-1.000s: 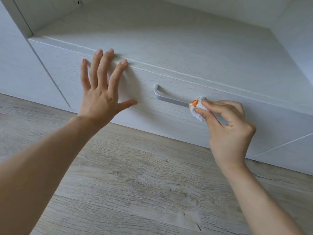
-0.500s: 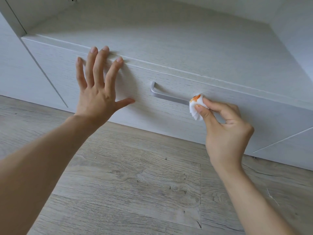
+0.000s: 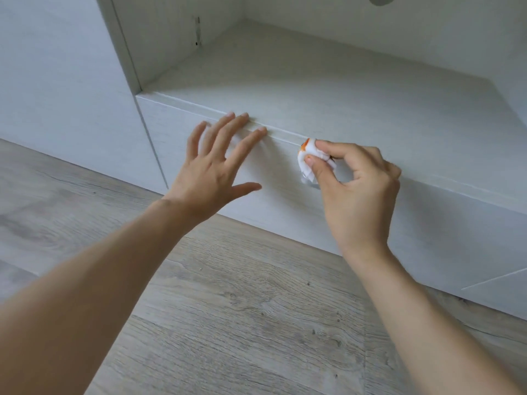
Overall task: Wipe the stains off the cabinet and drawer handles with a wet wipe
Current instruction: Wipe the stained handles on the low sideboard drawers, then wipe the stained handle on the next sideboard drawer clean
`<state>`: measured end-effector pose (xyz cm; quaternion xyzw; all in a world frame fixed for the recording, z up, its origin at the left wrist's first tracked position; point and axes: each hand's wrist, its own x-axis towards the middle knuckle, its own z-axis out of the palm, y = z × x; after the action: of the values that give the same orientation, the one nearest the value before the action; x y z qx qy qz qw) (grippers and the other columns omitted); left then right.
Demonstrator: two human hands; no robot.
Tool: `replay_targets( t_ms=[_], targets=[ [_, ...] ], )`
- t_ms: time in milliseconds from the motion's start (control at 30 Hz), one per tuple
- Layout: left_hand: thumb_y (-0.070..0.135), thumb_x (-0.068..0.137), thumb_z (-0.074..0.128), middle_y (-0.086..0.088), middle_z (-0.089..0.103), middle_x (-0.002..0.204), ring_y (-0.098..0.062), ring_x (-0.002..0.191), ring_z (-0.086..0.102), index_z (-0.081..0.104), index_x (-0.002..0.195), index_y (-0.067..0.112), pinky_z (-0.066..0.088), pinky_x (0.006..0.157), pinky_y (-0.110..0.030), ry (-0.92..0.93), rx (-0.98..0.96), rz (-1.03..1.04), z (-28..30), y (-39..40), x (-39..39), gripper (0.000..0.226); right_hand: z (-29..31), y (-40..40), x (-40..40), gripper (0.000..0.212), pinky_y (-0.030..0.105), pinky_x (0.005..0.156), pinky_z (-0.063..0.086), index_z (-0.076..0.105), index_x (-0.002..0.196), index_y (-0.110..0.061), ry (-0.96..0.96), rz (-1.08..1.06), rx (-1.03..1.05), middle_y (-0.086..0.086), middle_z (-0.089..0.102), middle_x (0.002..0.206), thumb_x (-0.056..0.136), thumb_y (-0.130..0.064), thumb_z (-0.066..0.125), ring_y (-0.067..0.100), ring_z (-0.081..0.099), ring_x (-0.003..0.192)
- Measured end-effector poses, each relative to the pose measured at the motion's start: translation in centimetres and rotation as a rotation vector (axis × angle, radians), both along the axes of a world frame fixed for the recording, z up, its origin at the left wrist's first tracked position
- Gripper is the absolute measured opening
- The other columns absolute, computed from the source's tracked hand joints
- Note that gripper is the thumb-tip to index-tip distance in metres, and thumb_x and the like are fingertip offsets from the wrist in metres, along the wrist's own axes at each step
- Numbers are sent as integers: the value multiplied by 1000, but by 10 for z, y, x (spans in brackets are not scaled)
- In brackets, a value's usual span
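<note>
Two fingers of right hand (image 3: 356, 192) pinch bunched wipe (image 3: 309, 155), orange-stained end up-left.

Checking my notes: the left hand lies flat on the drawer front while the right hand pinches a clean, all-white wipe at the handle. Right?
Not quite. The head view shows the wipe carries an orange stain. The left hand does lie flat on the drawer front, and the right hand pinches the wipe.

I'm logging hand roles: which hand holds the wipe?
The right hand, pinching the orange-stained wet wipe; the left hand lies open and flat on the drawer front.
</note>
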<state>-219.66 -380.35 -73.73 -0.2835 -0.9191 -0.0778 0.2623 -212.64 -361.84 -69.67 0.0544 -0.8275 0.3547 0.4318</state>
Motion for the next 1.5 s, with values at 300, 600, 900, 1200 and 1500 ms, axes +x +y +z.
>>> replay_targets(
  t_ms=[300, 600, 900, 1200, 1500],
  targets=[
    [36, 95, 55, -11, 47, 139, -30, 124, 47, 44, 138, 9, 29, 106, -39, -319, -225, 26, 78, -25, 23, 53, 79, -24, -20, 11, 40, 82, 41, 72, 91, -12, -285, 97, 87, -5, 69, 86, 80, -13, 69, 22, 60, 85],
    [39, 100, 41, -1, 41, 140, -20, 125, 43, 39, 138, 17, 31, 103, -32, -542, -379, 151, 234, -66, 51, 45, 208, -62, -11, 14, 40, 77, 48, 71, 93, -14, -842, 224, 174, 7, 72, 89, 84, -19, 62, 31, 61, 86],
    [37, 100, 41, -3, 37, 142, -21, 128, 40, 32, 141, 14, 32, 105, -33, -686, -386, 336, 396, -102, 23, 48, 372, -89, -55, 14, 32, 70, 47, 66, 88, -15, -970, 316, 334, 8, 67, 87, 85, -15, 52, 30, 58, 86],
    [38, 99, 44, -5, 11, 156, -22, 142, 15, 14, 148, 14, 14, 114, -32, -715, -471, 316, 398, -199, -48, 63, 387, -202, -138, 15, 31, 74, 47, 67, 94, -14, -1001, 273, 275, 6, 69, 91, 86, -16, 54, 28, 61, 89],
    [34, 98, 46, -7, 0, 158, -24, 145, 8, -1, 151, 14, 10, 117, -34, -762, -575, 241, 377, -360, -125, 73, 356, -361, -195, 11, 26, 62, 41, 68, 90, -15, -1074, 142, 9, 1, 62, 83, 82, -12, 60, 26, 60, 81]
  ],
)
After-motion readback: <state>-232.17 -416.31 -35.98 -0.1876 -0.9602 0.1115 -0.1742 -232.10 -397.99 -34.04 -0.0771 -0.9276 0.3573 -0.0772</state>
